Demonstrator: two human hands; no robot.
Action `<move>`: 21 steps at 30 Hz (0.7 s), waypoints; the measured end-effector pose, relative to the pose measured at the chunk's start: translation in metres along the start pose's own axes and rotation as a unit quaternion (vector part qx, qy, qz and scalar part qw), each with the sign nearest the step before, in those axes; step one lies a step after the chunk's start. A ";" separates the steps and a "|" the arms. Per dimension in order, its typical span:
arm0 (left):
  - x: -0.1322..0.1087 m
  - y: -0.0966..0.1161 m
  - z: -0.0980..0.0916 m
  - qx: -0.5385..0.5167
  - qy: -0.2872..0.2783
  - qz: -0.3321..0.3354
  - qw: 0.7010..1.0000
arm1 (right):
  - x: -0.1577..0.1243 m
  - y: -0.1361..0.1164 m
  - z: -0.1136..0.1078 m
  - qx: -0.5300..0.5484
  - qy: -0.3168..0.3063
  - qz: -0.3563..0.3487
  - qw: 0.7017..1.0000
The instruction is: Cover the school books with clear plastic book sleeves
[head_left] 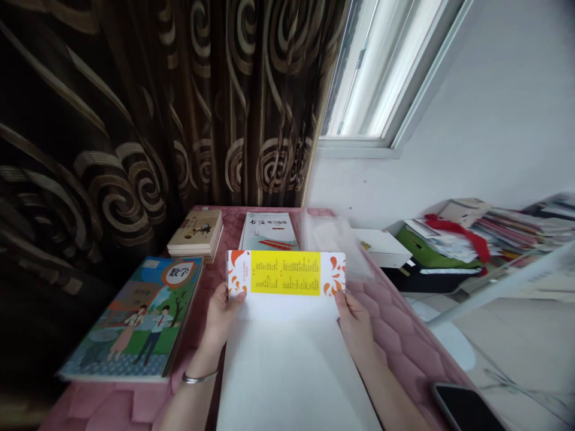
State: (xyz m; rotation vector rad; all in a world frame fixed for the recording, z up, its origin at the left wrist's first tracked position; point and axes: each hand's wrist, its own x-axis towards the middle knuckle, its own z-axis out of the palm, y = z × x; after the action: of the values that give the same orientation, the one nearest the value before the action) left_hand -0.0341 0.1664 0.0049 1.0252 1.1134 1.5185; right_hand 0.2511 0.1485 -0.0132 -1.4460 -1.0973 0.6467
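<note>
Between both hands is a white printed sheet (285, 273) with a yellow text panel and orange leaf shapes at its ends. My left hand (224, 312) grips its left edge, thumb on top, and a metal bangle (200, 379) circles that wrist. At the opposite edge my right hand (354, 320) pinches the sheet, thumb also on top. Under and in front of it lies a large plain white surface (291, 371); whether the two are joined I cannot tell. Just beyond the sheet is a white calligraphy book (269, 230), its near part hidden.
On the pink quilted tabletop (395, 323), a math textbook stack (139, 323) lies left, with small brown books (196, 230) behind it. Clear plastic sheets (335, 239) lie behind right. A phone (467, 407) rests near the right edge. A white box (381, 246) and piled papers (458, 242) stand beyond.
</note>
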 end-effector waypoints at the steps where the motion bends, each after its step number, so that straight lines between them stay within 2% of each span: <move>1: 0.000 0.001 0.000 0.001 0.000 0.003 1.000 | 0.000 -0.003 0.000 0.010 0.002 0.008 1.000; 8: -0.004 0.011 0.004 0.003 -0.007 0.013 1.000 | -0.001 -0.011 0.003 0.028 0.025 0.039 0.999; 11: -0.006 0.014 0.004 0.041 -0.013 0.024 0.999 | -0.002 -0.012 0.003 0.053 0.023 0.038 0.998; 15: -0.005 0.010 0.001 0.096 0.003 0.022 0.995 | -0.001 -0.010 0.004 0.077 0.014 0.040 0.996; 21: 0.000 0.003 -0.003 0.076 0.001 0.025 0.997 | -0.001 -0.009 0.005 0.098 0.020 0.055 0.993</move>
State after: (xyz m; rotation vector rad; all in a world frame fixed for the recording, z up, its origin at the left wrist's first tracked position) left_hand -0.0370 0.1651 0.0068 1.1622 1.2282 1.4931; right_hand 0.2441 0.1495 -0.0062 -1.3501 -0.9012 0.7770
